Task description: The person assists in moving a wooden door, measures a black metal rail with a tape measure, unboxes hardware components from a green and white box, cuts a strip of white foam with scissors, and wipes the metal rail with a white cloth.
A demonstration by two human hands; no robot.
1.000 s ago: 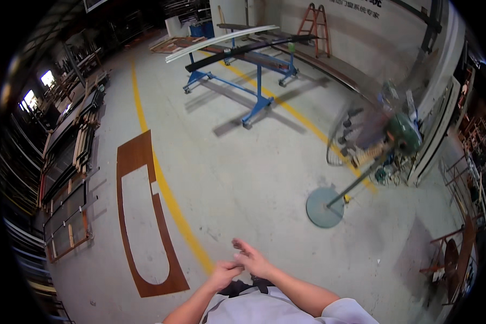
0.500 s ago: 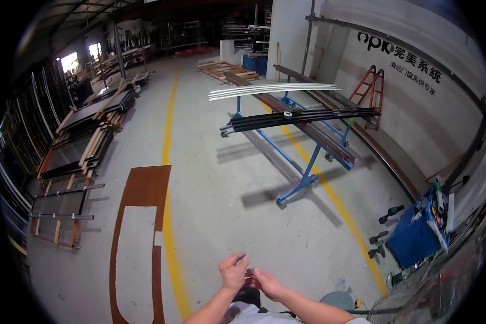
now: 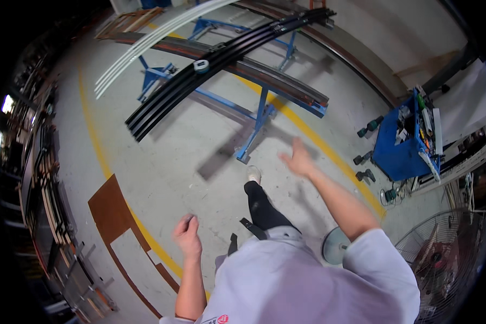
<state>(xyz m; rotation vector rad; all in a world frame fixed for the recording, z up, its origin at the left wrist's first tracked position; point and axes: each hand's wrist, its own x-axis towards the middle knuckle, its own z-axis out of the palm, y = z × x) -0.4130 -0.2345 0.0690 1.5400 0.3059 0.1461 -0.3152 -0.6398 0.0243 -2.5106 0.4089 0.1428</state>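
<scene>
My left hand (image 3: 187, 237) is held low in front of my body, its fingers closed, with a bit of something small and dark showing at the fingertips. My right hand (image 3: 300, 161) reaches forward over the floor, fingers apart and nothing visible in it. Beyond the hands, long black profiles (image 3: 173, 93) lie across a blue metal rack (image 3: 261, 105). On them sits a small, round-looking white and blue thing (image 3: 201, 66). Farther back on the same rack rest several long white strips (image 3: 140, 51). Neither hand touches the rack or the profiles.
To the right stands a blue bin (image 3: 397, 148) full of tools, with several dark power tools (image 3: 370, 127) on the floor beside it. A large fan (image 3: 434, 256) and a round disc-shaped base (image 3: 335, 245) are near my right side. A brown cut-out board (image 3: 112, 208) lies at left.
My hands were together in front of me and are now apart, the right one stretched forward and opened. My view has tilted down, and the rack and profiles appear closer.
</scene>
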